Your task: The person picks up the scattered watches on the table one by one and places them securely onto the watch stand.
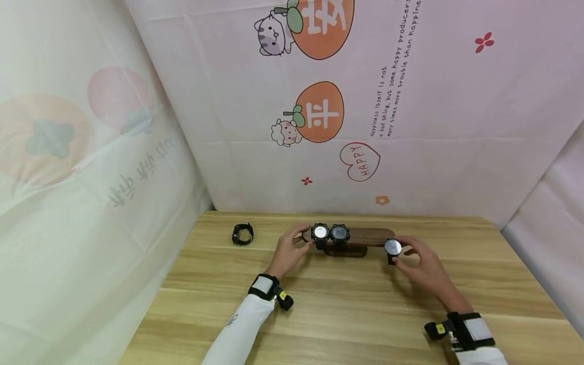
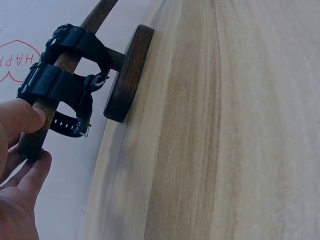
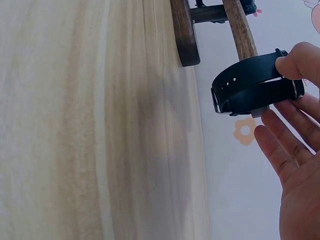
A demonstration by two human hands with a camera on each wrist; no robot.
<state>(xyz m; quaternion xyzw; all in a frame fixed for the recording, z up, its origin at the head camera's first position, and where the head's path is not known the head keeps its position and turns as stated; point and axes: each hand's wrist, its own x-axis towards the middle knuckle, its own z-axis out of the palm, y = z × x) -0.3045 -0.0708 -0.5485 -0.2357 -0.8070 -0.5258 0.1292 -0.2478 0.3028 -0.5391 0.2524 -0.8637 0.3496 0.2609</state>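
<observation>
Wooden table (image 1: 356, 314): left hand (image 1: 288, 252) grips rack (image 1: 370, 236), right hand (image 1: 425, 263) pinches watch (image 1: 393, 248).

- T-bar watch stand (image 1: 374, 236) on the table (image 1: 351, 319), near its 12 o'clock edge; cloth backdrop (image 1: 456, 132) behind at 12.
- Base (image 1: 356, 252) on the table, at the crossbar's (image 1: 362, 234) 6 o'clock.
- First wristwatch (image 1: 321, 232) around the crossbar, near its 9 o'clock end.
- Second wristwatch (image 1: 339, 233) around it too, just beside the first at 3 o'clock.
- Third wristwatch (image 1: 392, 248) at the crossbar's 3 o'clock end, in the right hand (image 1: 425, 264).
- Left hand (image 1: 288, 249) touching the crossbar's 9 o'clock tip.
- Fourth wristwatch (image 1: 236, 234) on the table, well apart from the stand at 9 o'clock.
</observation>
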